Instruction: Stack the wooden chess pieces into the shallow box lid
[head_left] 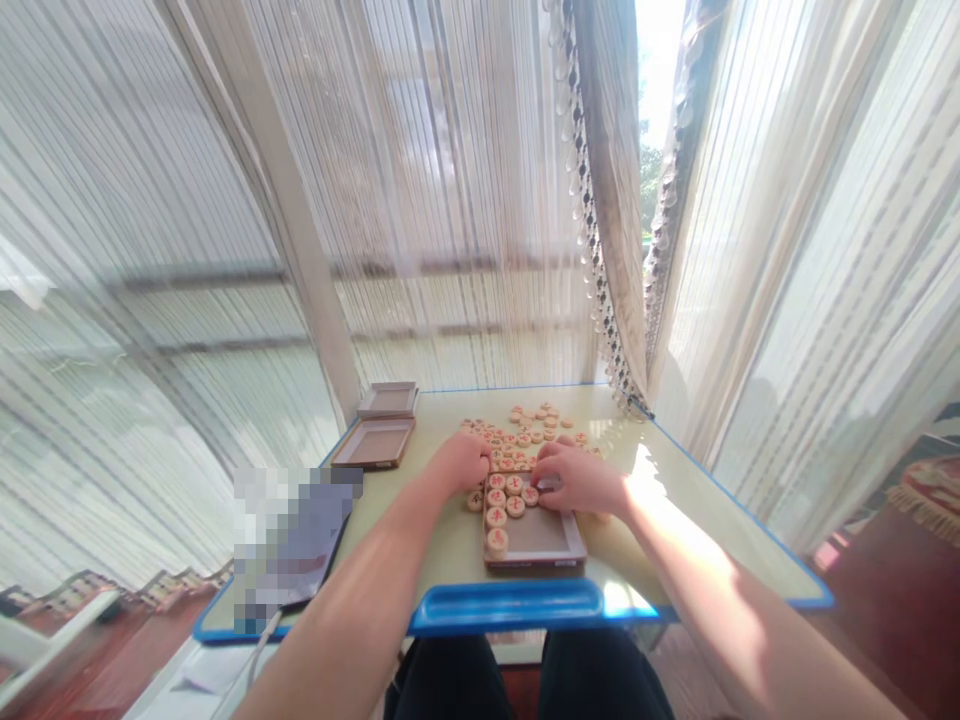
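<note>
Through the head camera I have both bare hands at the lower centre of the frame, working over a folding table (405, 530) with a blue edge. The open box (544, 535) sits just below the hands, near the table edge closest to the body, probably so that both arms reach it without stretching.

Seven round game pieces (496, 517) lie inside it, red characters upward: four down its left side, two beside them, and one more to the right of those. I take that packing against the upper left corner as a way to keep rows tight; the lower right of the box floor is bare.

The right hand (568, 475) is over the box's upper right, thumb and fingers bent and partly parted right beside that last piece; I cannot tell whether they pinch it or only nudge it. The left hand (463, 462) is curled by the upper left corner, fingertips turned down and hidden, so I cannot say what it has hold of, if anything.

Above the hands, loose pieces (523, 439) spread toward the far edge of the table, within reach, I judge, of either hand. At centre left, a brown-edged tray (373, 442) and a grey tray (388, 399) lie apart from the pieces, and the partly blurred tablet (311, 560) lies below them, seemingly set aside to free the middle.
</note>
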